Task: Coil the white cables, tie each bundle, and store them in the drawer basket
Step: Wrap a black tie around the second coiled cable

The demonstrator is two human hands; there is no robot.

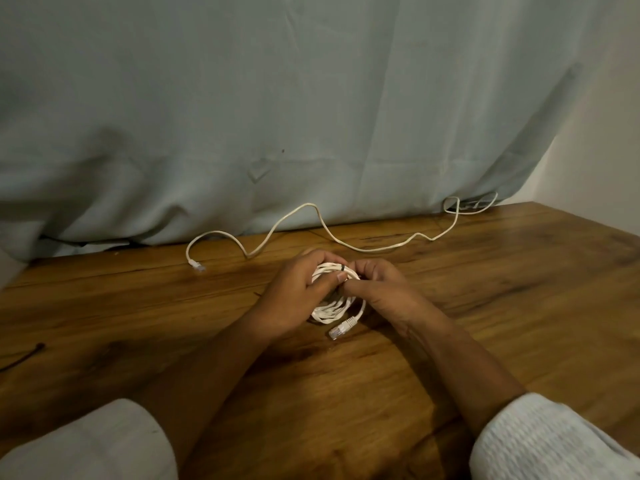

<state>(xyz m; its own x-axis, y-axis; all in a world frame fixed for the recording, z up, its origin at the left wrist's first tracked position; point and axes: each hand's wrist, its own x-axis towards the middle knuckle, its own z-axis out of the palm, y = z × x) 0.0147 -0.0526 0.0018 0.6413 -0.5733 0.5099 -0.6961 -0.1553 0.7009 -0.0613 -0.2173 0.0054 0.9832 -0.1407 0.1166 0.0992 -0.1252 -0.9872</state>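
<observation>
A coiled white cable (333, 309) sits upright on the wooden table (485, 306), held between both hands. My left hand (294, 292) grips the coil's left side, thumb across the loops. My right hand (381, 285) pinches its top right, beside a thin black tie (342, 268) wrapped around the loops. The coil's clear plug (341, 329) hangs out at the bottom. A second white cable (346, 242) lies loose and wavy along the back of the table, its plug (197, 265) at the left end. No drawer basket is in view.
A black cable tie (24, 356) lies at the table's left edge. A pale blue-grey cloth (277, 116) hangs behind the table and rests on its back edge. A white wall (606, 150) stands at the right.
</observation>
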